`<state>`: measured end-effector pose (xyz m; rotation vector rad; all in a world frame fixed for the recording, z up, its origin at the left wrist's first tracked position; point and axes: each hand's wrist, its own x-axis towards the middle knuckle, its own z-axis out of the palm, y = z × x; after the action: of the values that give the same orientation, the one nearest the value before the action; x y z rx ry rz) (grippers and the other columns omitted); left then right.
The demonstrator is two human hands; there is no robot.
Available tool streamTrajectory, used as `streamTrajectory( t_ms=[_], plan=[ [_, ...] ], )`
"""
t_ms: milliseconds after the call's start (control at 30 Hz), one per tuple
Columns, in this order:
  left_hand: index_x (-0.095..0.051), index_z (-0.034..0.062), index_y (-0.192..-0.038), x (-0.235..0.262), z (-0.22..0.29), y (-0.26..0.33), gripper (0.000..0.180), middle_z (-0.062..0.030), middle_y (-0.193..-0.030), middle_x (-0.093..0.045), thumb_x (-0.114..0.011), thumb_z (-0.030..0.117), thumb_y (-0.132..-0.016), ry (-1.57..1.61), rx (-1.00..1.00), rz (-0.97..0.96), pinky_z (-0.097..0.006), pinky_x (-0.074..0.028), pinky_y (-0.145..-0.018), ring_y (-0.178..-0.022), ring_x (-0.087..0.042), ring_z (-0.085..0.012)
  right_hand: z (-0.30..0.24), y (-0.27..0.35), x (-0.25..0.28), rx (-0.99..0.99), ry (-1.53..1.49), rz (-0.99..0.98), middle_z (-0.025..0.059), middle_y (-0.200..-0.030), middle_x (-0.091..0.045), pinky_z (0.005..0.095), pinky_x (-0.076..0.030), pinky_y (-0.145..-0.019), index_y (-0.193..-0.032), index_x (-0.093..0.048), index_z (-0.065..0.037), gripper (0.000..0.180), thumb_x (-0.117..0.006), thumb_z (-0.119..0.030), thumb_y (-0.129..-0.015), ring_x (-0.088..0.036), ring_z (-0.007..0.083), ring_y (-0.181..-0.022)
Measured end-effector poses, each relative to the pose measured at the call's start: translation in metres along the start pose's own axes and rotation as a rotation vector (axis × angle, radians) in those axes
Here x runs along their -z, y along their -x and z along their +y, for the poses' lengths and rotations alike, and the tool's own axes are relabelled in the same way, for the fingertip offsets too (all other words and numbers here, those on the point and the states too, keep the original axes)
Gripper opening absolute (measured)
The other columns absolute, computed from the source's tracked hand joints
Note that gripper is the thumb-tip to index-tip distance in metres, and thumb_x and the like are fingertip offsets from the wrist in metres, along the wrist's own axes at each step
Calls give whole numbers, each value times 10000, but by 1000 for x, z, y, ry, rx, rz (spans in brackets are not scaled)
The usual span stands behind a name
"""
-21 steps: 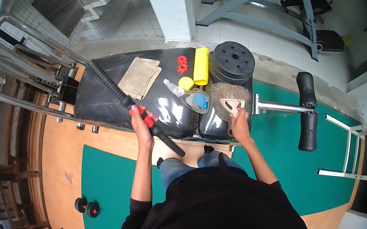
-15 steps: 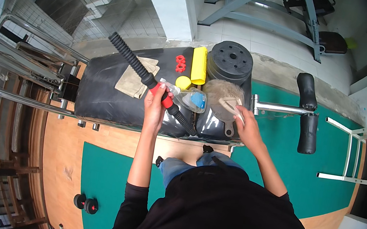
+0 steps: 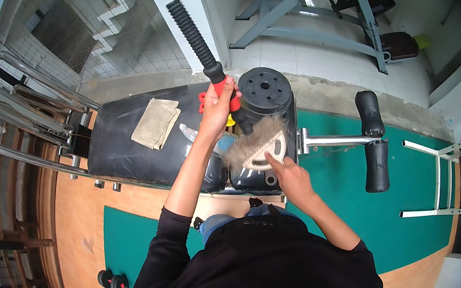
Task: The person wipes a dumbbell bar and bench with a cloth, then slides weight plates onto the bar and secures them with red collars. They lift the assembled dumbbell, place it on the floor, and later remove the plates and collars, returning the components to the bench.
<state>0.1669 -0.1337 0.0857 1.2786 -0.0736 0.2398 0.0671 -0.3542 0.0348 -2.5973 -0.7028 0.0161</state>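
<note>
Cloth [image 3: 155,122] sits on the surface [image 3: 116,151] with bare pad all round it, near the left edge. Left hand [image 3: 217,101] is up, arm stretched, fist tight round the bar [image 3: 203,50] over the plate [image 3: 265,92]. Right hand [image 3: 286,173] grips the brush [image 3: 254,143] by the front edge.

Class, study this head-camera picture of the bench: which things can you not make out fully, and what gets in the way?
Head view only:
- Yellow thing: mostly hidden behind the left hand.
- Red pieces: hidden by the same hand.
- Black bar: lower end hidden behind the brush held by the right hand.
- Dumbbell: too small for detail.
</note>
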Motion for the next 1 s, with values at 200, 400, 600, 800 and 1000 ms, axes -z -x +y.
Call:
streamTrajectory(
  t_ms=[200, 400, 600, 800, 1000],
  plan=[
    [-493, 75, -957, -1, 13, -15, 262, -2, -836, -511, -511, 336, -950, -102, -51, 43, -234, -431, -703, -748, -512, -83, 0, -7, 19, -53, -262, -11, 153, -801, -564, 435, -481, -686, -1259, -544, -174, 446, -547, -49, -831, -587, 342, -750],
    [-480, 57, -938, 9, 17, -15, 293, -14, -758, -535, -539, 344, -933, -257, -46, -67, -217, -436, -578, -639, -535, -72, 34, -5, 4, -87, -337, -4, 172, -989, -623, 368, -484, -775, -1251, -551, -137, 423, -577, -67, -834, -585, 347, -861],
    [-470, 52, -970, 42, 6, 35, 460, -43, -689, -537, -311, 483, -976, -350, 306, -71, -220, -419, -469, -506, -502, -87, 28, -21, 64, -292, -811, -8, 28, -902, -638, 253, -432, -786, -1201, -574, -18, 369, -594, -235, -904, -514, 79, -821],
    [-517, 14, -897, 30, -29, 84, 395, -81, -628, -569, -346, 358, -994, -562, 415, -63, -290, -426, -478, -464, -521, -141, 21, -55, 59, -411, -668, 199, 97, -758, -650, 277, -457, -696, -1175, -610, -63, 339, -601, -247, -891, -575, 126, -704],
    [-537, 18, -926, 42, -24, 96, 296, -133, -598, -571, -407, 280, -973, -783, 206, -22, -360, -451, -514, -504, -581, -221, -7, -32, 44, -74, -795, -391, 51, -688, -623, 292, -441, -647, -1073, -670, -77, 304, -625, -300, -871, -499, 105, -643]
  ],
)
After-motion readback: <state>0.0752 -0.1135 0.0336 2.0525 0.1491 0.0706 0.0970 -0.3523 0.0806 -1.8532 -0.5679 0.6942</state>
